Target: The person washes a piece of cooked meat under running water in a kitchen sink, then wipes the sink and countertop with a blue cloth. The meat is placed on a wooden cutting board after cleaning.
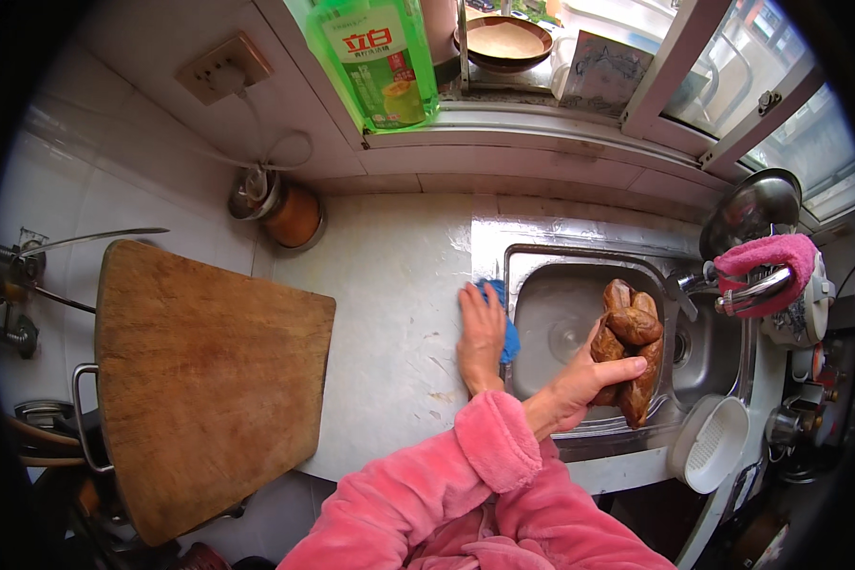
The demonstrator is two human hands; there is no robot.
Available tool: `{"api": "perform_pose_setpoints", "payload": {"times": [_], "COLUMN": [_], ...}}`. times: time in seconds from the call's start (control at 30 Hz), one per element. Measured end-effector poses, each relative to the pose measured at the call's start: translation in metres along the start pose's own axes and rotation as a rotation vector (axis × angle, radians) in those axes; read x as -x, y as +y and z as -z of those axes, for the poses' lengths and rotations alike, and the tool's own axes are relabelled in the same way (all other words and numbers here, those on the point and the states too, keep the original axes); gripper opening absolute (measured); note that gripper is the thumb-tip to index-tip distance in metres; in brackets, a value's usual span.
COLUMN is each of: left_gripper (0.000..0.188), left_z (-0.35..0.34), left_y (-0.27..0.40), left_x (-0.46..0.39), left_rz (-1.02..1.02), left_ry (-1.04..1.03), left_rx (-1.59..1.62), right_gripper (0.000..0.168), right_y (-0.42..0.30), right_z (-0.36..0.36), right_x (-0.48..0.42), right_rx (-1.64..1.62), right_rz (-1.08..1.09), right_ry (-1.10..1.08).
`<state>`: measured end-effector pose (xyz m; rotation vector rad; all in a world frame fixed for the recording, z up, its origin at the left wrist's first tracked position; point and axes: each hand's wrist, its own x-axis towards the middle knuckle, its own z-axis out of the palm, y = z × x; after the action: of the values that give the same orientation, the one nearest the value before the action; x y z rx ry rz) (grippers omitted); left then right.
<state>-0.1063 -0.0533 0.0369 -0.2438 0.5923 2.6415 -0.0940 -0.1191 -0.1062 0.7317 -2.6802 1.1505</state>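
Observation:
My left arm crosses over my right arm. My left hand [577, 388] holds a cluster of glossy brown, elongated pieces [634, 326] above the stainless steel sink [541, 299], its thumb lying across them. Whether they are tubers or another food is not clear. My right hand [480, 335] rests on a blue cloth [511, 340] at the sink's left edge, fingers pointing away from me; its palm side is hidden. To the left, a worn wooden cutting board [214, 377] lies at the edge of the pale countertop [392, 342].
Green dish soap [381, 71] stands on the window ledge. An orange-brown container [293, 217] is in the back left corner. A pink cloth [769, 267] hangs over the faucet [755, 292], with a metal bowl [755, 206] behind. A white strainer basket [712, 445] sits at the front right.

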Motion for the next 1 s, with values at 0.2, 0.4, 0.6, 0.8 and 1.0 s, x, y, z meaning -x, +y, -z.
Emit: {"api": "perform_pose_setpoints", "payload": {"times": [0.2, 0.4, 0.6, 0.8, 1.0], "left_gripper": [0.079, 0.078, 0.077, 0.076, 0.073], "left_z": [-0.012, -0.004, 0.003, 0.023, 0.016], "left_y": [0.012, 0.033, 0.046, 0.04, 0.032], "left_x": [-0.007, -0.004, -0.013, -0.019, -0.027], "left_rz": [0.038, 0.081, 0.058, 0.06, 0.056], "left_ry": [-0.054, -0.029, -0.052, -0.01, -0.02], "left_rx": [-0.006, 0.034, -0.032, -0.043, -0.037], "right_gripper": [0.039, 0.035, 0.037, 0.043, 0.041], "right_y": [-0.016, -0.087, -0.084, -0.023, 0.015], "right_z": [-0.026, -0.085, -0.123, -0.097, -0.034], "right_x": [0.04, 0.027, -0.06, -0.106, -0.079], "right_rx": [-0.227, -0.325, -0.141, 0.123, 0.24], "right_rz": [0.163, 0.406, 0.373, 0.165, 0.02], "right_ry": [0.06, -0.271, -0.171, 0.014, 0.126]}}
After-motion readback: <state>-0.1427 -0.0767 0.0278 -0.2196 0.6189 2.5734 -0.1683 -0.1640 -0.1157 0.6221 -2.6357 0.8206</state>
